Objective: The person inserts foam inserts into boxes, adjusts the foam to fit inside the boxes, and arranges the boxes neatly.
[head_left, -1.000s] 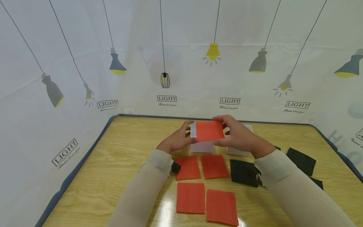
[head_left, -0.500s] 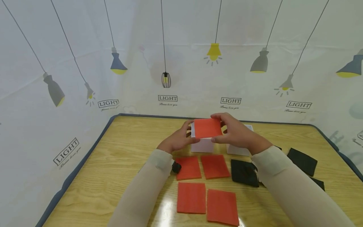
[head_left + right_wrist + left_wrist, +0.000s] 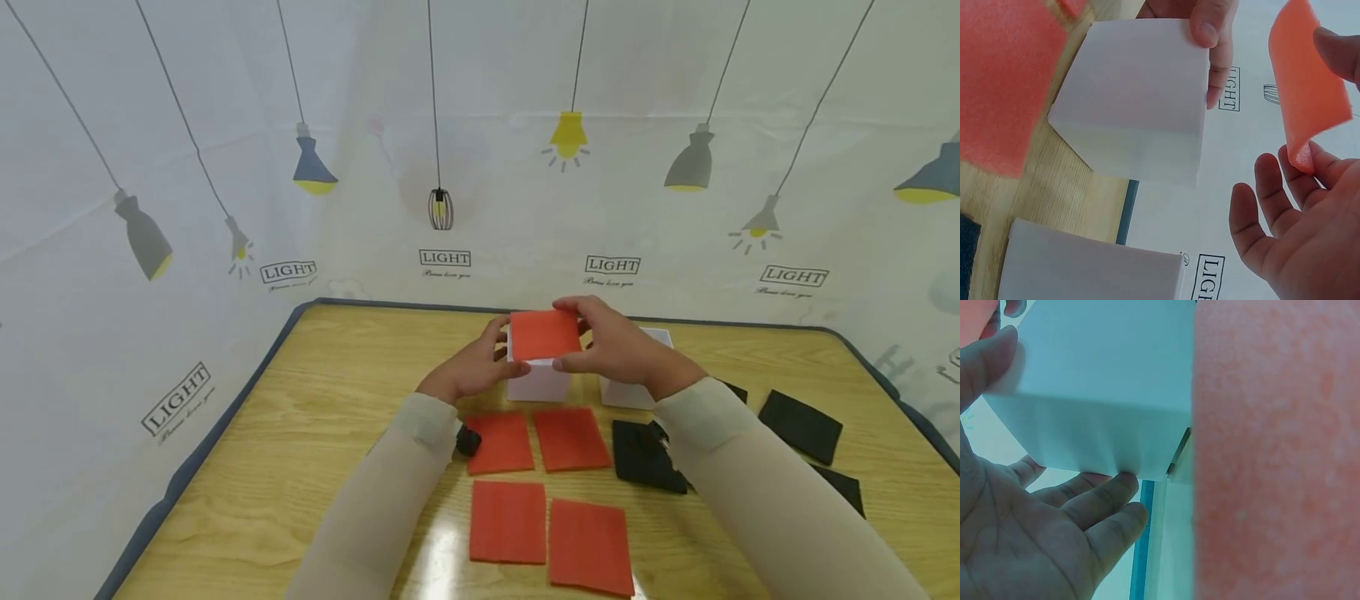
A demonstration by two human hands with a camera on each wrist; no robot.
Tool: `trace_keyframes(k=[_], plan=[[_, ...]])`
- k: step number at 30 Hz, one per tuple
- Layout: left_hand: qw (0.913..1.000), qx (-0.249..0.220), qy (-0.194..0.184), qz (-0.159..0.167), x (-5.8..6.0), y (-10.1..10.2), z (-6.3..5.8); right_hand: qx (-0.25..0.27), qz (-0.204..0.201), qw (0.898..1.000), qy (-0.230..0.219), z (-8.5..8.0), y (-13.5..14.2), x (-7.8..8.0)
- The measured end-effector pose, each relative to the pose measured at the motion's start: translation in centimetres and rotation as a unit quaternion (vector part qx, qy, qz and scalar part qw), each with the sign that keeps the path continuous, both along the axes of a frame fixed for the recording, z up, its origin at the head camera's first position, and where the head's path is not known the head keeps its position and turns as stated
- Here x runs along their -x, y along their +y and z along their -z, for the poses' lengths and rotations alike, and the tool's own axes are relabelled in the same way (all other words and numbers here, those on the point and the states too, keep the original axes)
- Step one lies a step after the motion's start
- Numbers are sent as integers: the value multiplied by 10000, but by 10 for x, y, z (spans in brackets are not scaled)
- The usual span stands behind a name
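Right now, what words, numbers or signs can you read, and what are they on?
"LIGHT": on the white sheet behind the table, five times whole.
"H": big and grey, on the sheet's right side; the mark beside it is too faint.
Curly writing under "LIGHT": too small to read surely.
No writing shows on the white boxes, red squares or black squares.
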State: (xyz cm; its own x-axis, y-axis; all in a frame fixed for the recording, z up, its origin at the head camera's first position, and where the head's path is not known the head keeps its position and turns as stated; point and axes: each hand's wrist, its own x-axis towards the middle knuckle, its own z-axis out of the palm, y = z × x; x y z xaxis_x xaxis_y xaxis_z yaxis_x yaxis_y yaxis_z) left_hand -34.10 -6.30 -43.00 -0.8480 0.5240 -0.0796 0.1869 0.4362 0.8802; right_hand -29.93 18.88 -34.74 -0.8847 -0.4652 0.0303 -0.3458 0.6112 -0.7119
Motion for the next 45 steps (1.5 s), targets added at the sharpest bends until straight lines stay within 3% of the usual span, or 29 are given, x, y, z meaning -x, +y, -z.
trace_keyframes(k=[14,27,31,45], plan=[[9999,-84,38,52,4,1,2,-256,154,9995,-142,7,-6,13],[9994,-271,-218,63,3,1,2,-476,235,9981,-320,18,-8,24],[9988,-335,-339,62,3,0,2,-655,249,9969,-364,21,-8,27],[9994,-222,-246,23,3,-1,4,-1355,255,9894,-447,22,-12,32]])
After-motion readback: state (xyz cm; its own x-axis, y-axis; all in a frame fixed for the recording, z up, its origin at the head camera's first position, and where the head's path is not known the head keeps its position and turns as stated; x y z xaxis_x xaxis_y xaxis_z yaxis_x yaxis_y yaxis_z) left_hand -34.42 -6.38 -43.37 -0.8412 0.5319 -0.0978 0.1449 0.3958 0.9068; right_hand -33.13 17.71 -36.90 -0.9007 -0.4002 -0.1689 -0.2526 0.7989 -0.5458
